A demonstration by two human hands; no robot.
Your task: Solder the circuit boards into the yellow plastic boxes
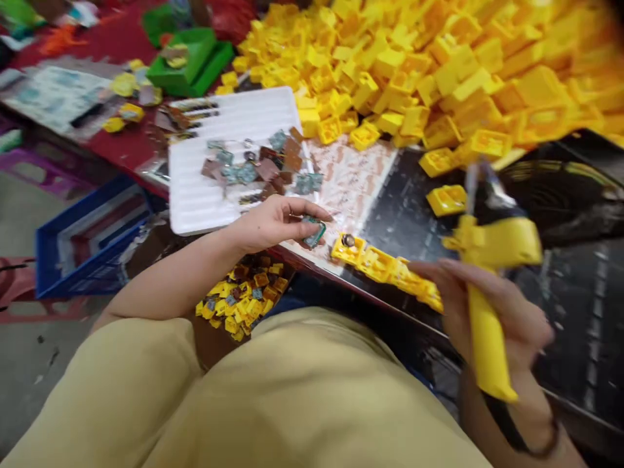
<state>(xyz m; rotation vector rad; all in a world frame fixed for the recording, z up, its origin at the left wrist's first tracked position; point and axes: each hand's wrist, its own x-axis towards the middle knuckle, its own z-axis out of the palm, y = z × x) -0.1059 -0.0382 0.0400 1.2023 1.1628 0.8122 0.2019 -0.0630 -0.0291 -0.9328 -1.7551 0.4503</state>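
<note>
The right hand [519, 318] grips a yellow glue gun [490, 331], near the right end of a row of cases [380, 263] along the table's [390, 201] near edge. The left hand [270, 224] pinches 1 green board [314, 233] just beside the row's left end. Beyond lie a white tray [192, 201] bearing loose parts [244, 172] and a yellow heap [390, 65].

Blue crate [73, 281], purple stool [46, 175]

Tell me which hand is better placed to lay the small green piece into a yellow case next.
Probably the left hand: it holds the green piece near the row of yellow cases, while the right hand holds a yellow glue gun.
</note>
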